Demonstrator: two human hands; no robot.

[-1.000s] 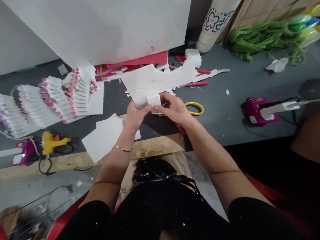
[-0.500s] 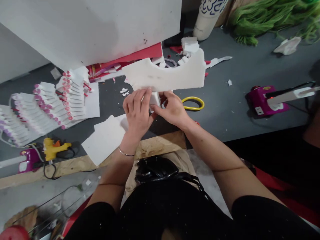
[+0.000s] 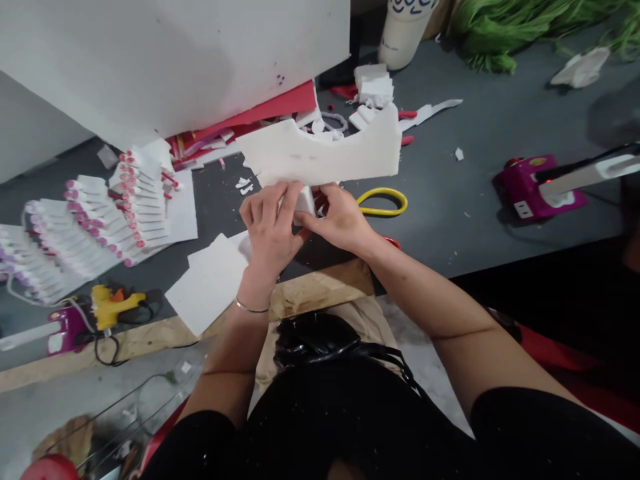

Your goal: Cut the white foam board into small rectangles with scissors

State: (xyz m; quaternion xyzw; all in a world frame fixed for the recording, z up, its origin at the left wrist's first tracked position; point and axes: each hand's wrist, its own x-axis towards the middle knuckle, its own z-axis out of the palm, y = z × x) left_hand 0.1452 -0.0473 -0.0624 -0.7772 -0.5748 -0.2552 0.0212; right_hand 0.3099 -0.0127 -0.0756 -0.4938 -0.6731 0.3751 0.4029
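Observation:
A small white block (image 3: 305,201), perhaps a stack of foam pieces, sits between my two hands over the dark table. My left hand (image 3: 273,223) is closed on its left side, fingers curled over the top. From the right, my right hand (image 3: 341,217) grips it with the thumb in front and the fingers bent behind. The block's lower part is hidden by my fingers. Just beyond them lies a white foam sheet (image 3: 330,160) with a curved cut-out. Beside my right wrist is a yellow loop handle (image 3: 384,202). White square sheets (image 3: 207,287) lie near my left wrist.
Rows of white sticks with pink tips (image 3: 140,200) lie at left, near a yellow glue gun (image 3: 113,307). A purple power socket (image 3: 537,187) stands at right. Behind are a white board (image 3: 200,60), a tumbler (image 3: 403,40), stacked white blocks (image 3: 374,85) and green strands (image 3: 515,30).
The camera view has shifted slightly. Both hands keep their hold on the white block, with only small finger movement.

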